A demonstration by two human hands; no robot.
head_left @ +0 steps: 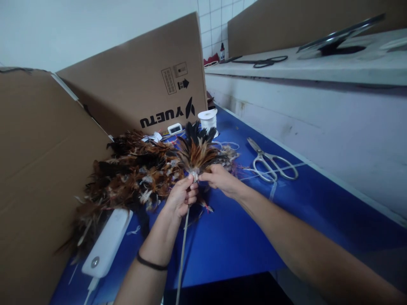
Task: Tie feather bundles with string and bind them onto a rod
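Note:
Brown and black feathers fan upward from the top of a thin pale stick, like a feather duster. My left hand is closed around the stick just under the feathers' whitish base. At that base my right hand presses from the right with its fingers pinched together; what lies between them is hidden. A large heap of loose feathers spreads to the left and behind. Metal scissors lie spread on the blue table to the right, over a pale ribbon.
A white spool and a small white device with a dark screen stand at the back. Cardboard panels wall off the left and rear. A white power bank lies front left on the blue table. A ledge runs right.

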